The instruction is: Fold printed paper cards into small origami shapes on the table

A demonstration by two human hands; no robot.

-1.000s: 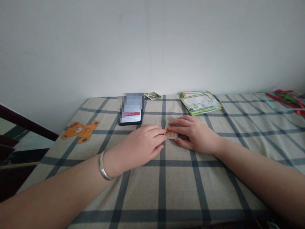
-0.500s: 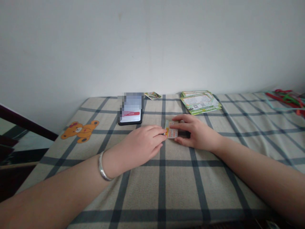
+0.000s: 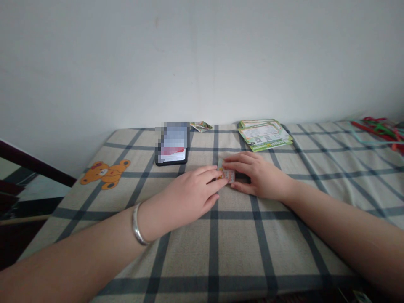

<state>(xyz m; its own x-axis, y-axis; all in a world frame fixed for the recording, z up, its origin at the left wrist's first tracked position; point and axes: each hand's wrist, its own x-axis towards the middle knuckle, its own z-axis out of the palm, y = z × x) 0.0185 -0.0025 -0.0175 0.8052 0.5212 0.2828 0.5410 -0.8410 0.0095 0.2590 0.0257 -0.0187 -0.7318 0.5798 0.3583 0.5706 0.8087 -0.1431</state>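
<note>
Compared with half a second ago, our left hand [image 3: 195, 191] reaches farther right, its fingers now over the left part of the small printed card [image 3: 231, 179]. Our right hand [image 3: 252, 172] lays its fingers farther left across the card, so less of the print shows. The card lies on the cloth-covered worktop [image 3: 186, 265] between our two hands, roughly at the middle.

Our left forearm comes in from the lower left, palm down, fingers nearly straight. Its grip looks narrow, but we cannot tell whether it pinches the card. Our right forearm slants in from the lower right; thumb and fingers stand apart around the card, a moderately wide grip, and we cannot tell whether it clasps or merely steadies it.

Beyond, a foil-like packet [image 3: 202, 126] lies just beside the phone [image 3: 173, 156], its contents hidden. A stack of leaflets [image 3: 267, 136] sits farther right.
</note>
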